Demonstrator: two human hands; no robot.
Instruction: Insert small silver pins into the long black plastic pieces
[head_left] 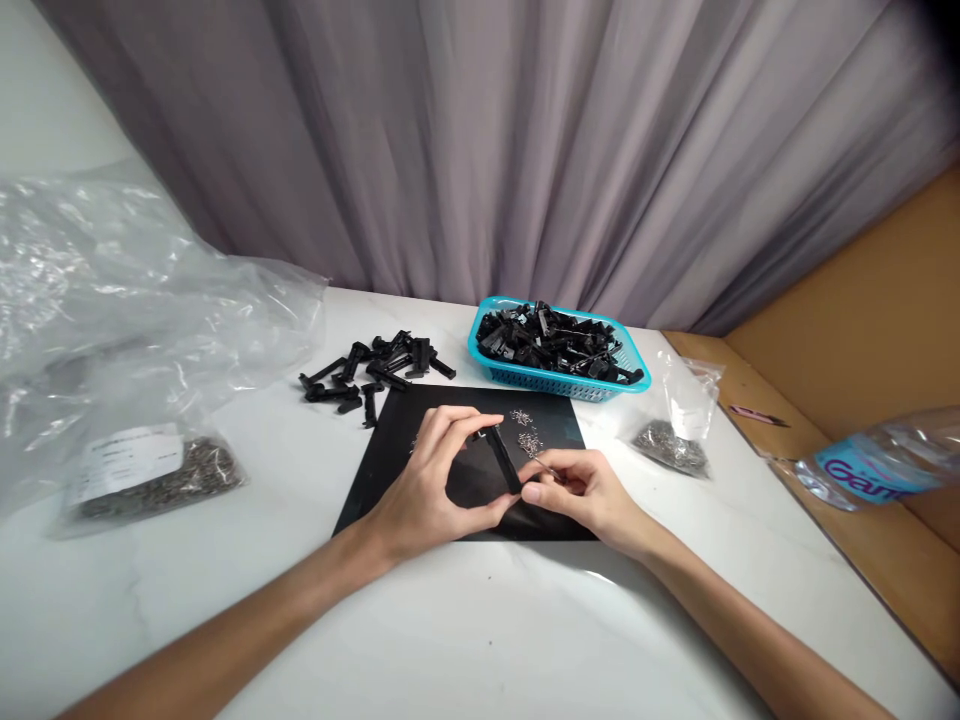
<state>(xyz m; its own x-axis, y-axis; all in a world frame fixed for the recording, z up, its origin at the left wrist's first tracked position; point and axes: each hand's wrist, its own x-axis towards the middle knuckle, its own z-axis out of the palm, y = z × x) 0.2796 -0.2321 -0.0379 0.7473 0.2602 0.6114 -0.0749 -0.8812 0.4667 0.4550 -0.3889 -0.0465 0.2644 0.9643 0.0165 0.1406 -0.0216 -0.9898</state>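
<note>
My left hand pinches a long black plastic clip between thumb and fingertips, holding it over a black mat. My right hand is closed beside the clip's lower end, thumb against it, with a small metal piece pinched in its fingers. A scatter of small metal springs lies on the mat just behind the clip.
A teal basket full of black clips stands behind the mat. Loose black clips lie at back left. Bags of small metal parts sit left and right. A crumpled plastic bag fills the left; a water bottle lies on cardboard at right.
</note>
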